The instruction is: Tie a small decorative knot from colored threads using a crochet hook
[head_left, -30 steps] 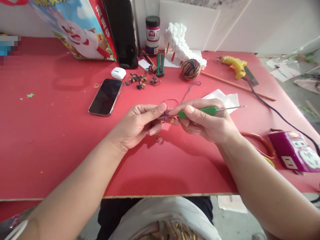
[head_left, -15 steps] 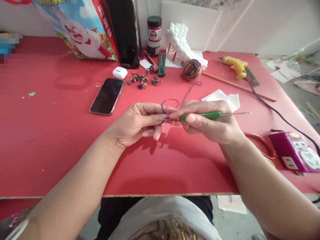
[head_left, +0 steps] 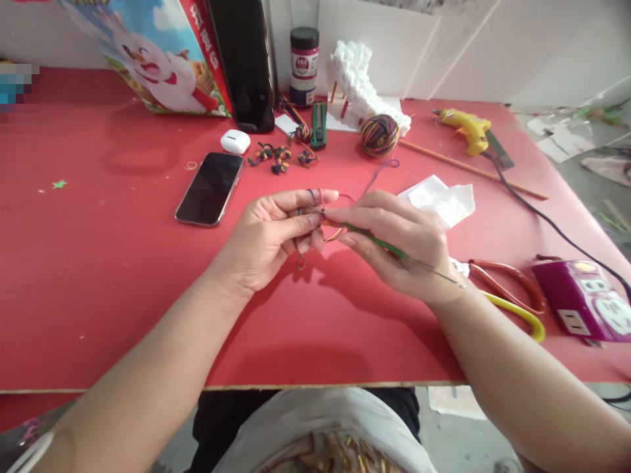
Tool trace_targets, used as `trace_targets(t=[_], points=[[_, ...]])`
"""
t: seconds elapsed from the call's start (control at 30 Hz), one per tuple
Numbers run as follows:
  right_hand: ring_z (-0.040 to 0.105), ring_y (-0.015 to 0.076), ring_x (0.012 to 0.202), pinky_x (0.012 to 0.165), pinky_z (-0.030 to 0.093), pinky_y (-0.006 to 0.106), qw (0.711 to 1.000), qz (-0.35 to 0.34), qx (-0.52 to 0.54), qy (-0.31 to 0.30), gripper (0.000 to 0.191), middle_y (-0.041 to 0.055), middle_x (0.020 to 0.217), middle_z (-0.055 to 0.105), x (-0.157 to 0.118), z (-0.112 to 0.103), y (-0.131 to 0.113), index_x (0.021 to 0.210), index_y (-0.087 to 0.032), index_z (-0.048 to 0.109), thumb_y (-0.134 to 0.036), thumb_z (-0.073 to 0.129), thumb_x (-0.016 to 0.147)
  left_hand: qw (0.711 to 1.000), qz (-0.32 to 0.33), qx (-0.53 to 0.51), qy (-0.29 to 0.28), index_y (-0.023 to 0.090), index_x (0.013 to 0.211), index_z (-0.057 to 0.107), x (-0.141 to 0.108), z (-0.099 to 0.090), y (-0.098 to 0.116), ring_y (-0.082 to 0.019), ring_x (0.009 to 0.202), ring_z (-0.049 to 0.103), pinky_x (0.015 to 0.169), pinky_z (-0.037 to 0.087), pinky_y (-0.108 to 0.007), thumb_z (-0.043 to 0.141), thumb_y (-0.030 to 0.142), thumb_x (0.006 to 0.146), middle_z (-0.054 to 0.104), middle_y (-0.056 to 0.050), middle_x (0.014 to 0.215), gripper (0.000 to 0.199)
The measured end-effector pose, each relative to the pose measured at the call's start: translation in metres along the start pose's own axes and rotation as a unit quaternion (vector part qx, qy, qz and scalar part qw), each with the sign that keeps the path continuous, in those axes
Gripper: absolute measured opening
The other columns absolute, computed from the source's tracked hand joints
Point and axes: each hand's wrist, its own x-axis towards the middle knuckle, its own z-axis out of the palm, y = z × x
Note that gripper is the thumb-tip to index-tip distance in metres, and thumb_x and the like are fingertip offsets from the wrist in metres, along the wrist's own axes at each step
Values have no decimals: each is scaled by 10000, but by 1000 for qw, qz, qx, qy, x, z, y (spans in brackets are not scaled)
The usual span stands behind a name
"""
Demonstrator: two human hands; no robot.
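My left hand (head_left: 269, 240) pinches multicoloured yarn (head_left: 335, 234) between thumb and fingers, with strands looped round its index finger. In my right hand (head_left: 401, 240) is a crochet hook (head_left: 382, 244) with a green handle; its thin metal shaft sticks out past the palm, down to the right. The hook's working tip meets the yarn at my left fingertips, where the fingers hide it. From there a strand runs up to a multicoloured yarn ball (head_left: 380, 135) on the red table. Several small crocheted pieces (head_left: 280, 156) lie left of the ball.
A phone (head_left: 210, 189) and white earbud case (head_left: 235, 141) lie at left. Behind stand a dark upright device (head_left: 242, 66) and a jar (head_left: 304, 66). To the right are white paper (head_left: 438, 200), a yellow glue gun (head_left: 466, 129), pliers (head_left: 513, 282) and a purple power socket (head_left: 582, 295).
My right hand has turned, so the hook's free end has swung down toward the wrist. My left index finger has straightened out with the yarn round it. More of the pliers shows.
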Motion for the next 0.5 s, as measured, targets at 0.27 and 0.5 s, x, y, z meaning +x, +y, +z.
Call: trace_targets(t=[0.27, 0.5], points=[[712, 192, 824, 693, 581, 302, 989, -48, -125, -65, 299, 106, 1035, 711, -6, 5, 2, 1380, -177, 652, -236, 593, 1093, 994, 21, 105, 16, 137, 872, 858, 1, -3, 0, -135, 556, 655, 502, 507, -231, 807, 339, 879, 734, -52, 674, 208], [724, 193, 872, 770, 603, 309, 999, 0, -39, -3, 255, 99, 1002, 723, -4, 9, 3, 1303, -187, 730, -224, 657, 1062, 993, 36, 110, 16, 167, 916, 874, 4, -6, -6, -113, 529, 616, 490, 501, -224, 983, 398, 721, 746, -36, 667, 321]])
